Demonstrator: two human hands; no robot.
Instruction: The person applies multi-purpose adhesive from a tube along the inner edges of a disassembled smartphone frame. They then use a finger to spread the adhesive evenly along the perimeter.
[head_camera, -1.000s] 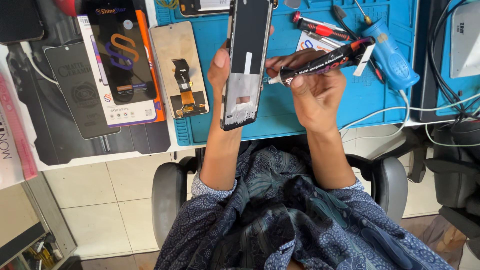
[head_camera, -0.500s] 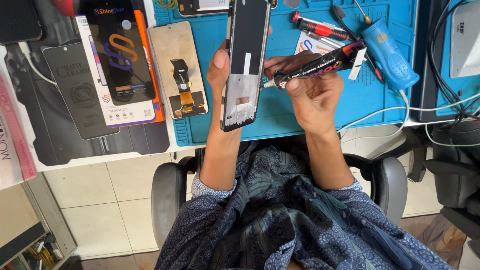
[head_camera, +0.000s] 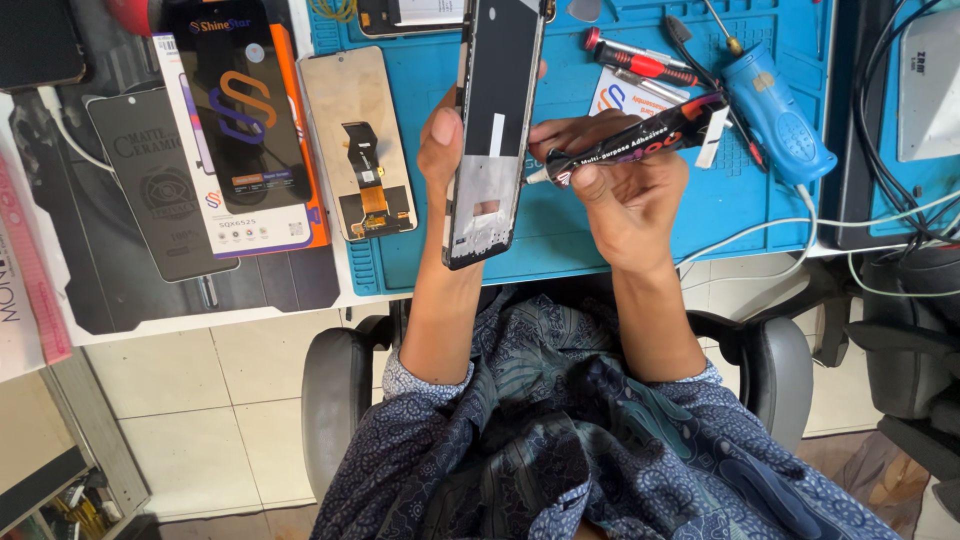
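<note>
Here, glue meets phone frame.
Left hand (head_camera: 440, 150) grips the phone frame (head_camera: 495, 130); right hand (head_camera: 625, 195) pinches the black glue tube (head_camera: 640, 138), nozzle touching its edge.

Seen from the camera on my head, looking steeply down past my chest and lap to the workbench edge. The single view sits close above my left hand (head_camera: 440, 150) and right hand (head_camera: 625, 195), which fill its centre, with the blue work mat (head_camera: 560, 245) running off the top edge. The chair arms (head_camera: 335, 395) and tiled floor (head_camera: 190, 420) occupy the lower half; the far bench is cropped, so its depth probably cannot be judged.
</note>
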